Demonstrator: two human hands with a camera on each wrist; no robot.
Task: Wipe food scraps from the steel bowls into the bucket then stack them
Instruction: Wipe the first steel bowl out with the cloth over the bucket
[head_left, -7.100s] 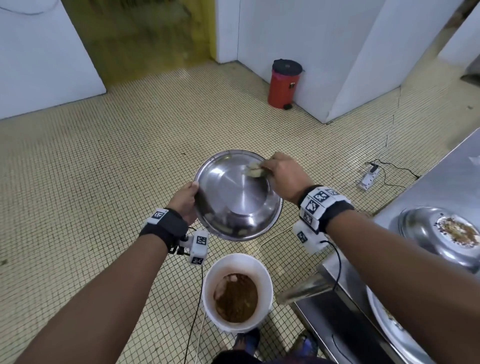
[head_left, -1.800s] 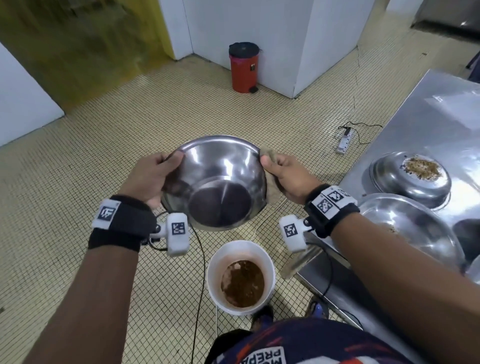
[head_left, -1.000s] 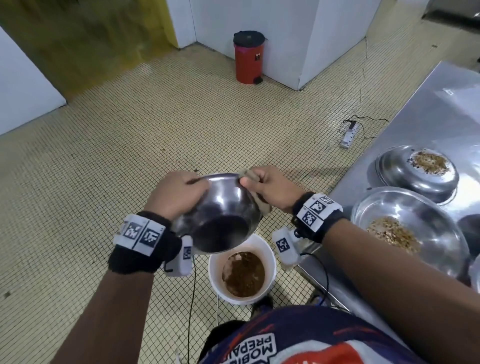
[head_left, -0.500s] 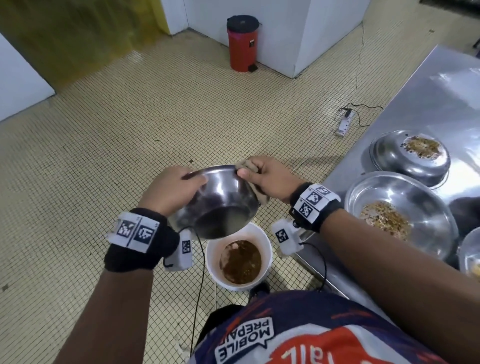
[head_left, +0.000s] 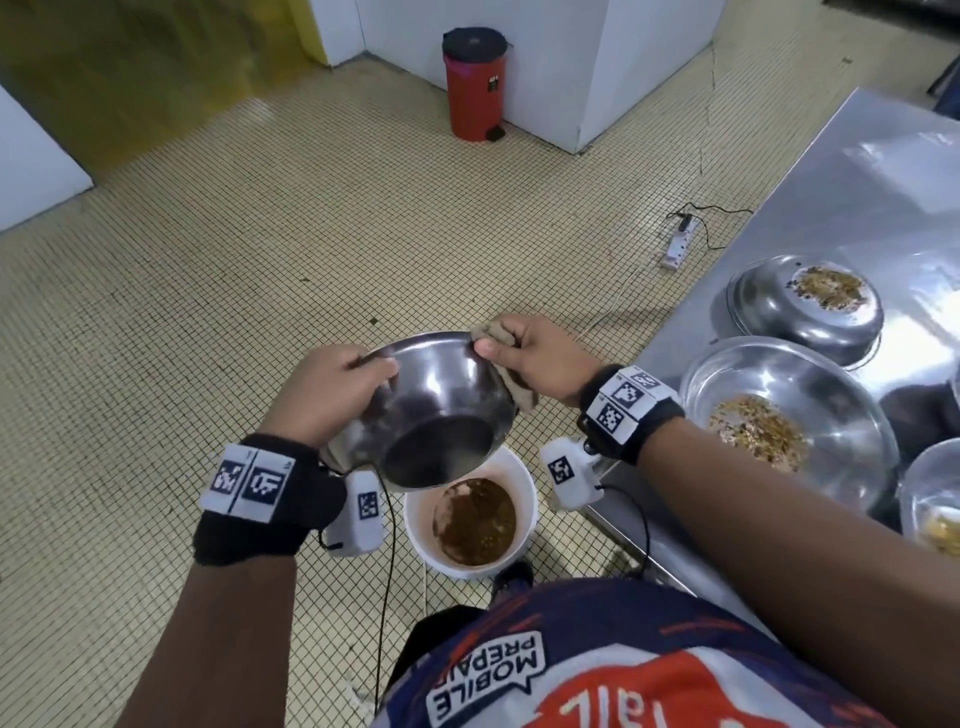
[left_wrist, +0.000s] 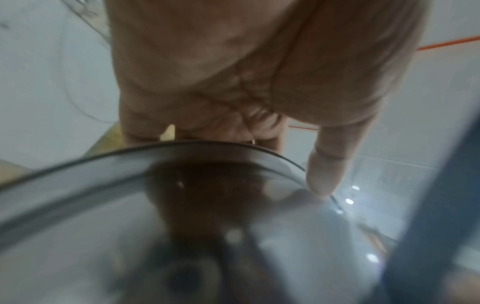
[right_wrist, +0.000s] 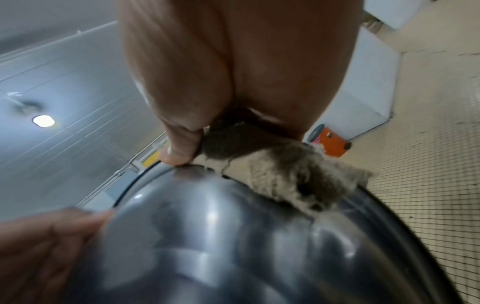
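Item 1, left hand (head_left: 332, 392): curled over the left rim of the held steel bowl (head_left: 441, 415), fingers over the edge, thumb on the outer wall.

Item 2, held steel bowl: carried between both hands, turned so that its base faces the head camera, just above the bucket. Its inside is hidden, so whether scraps remain in it cannot be told.

Item 3, bucket (head_left: 415, 514): white, set on the tiled floor below the bowl, partly filled with brown scraps.

Item 4, right hand (head_left: 530, 358): closed on a tan cloth (head_left: 522, 392), with the right rim of the bowl pinched against it by the thumb.

Item 5, steel counter (head_left: 857, 208): three further bowls are noted. An upturned bowl (head_left: 769, 322) carries scraps on its base; a wide bowl (head_left: 727, 379) holds scraps; a third bowl (head_left: 914, 483) at the edge of view holds some too.

Progress, as judged: one bowl is in hand, three are left uncleaned, and no stack is seen.
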